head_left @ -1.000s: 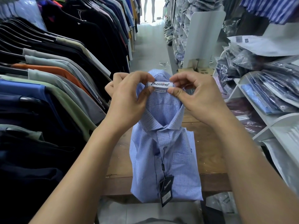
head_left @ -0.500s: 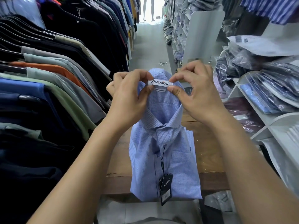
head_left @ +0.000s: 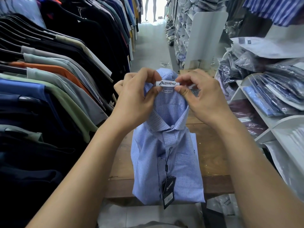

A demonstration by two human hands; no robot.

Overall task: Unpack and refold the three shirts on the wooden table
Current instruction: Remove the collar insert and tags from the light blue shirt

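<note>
Down the left side of the frame I see a long row of hanging clothes (head_left: 57,71). Most are dark, some are green or grey, and one is orange. On the right side, white shelves (head_left: 279,125) hold shirts in shiny plastic bags (head_left: 269,94). A pale floor (head_left: 151,46) runs up the top middle between them. My two bare arms come in from the bottom corners and hide parts of the wooden table (head_left: 212,145). My hands cover both sides of the raised collar.

The shirt (head_left: 166,162) is light blue with tiny checks. It is folded and sits in the middle of the frame on the table. Its lower edge hangs a little over the near edge of the table. It has a pocket on the right side of its front. A black hang tag (head_left: 168,190) on a black string lies on the front, low in the frame. The collar end is lifted up. A white label (head_left: 166,83) inside it reads BLENTINO.

My left hand (head_left: 136,99) pinches the collar at the left end of the label with thumb and first finger. My right hand (head_left: 202,99) pinches it at the right end in the same way. My other fingers are curled.
</note>
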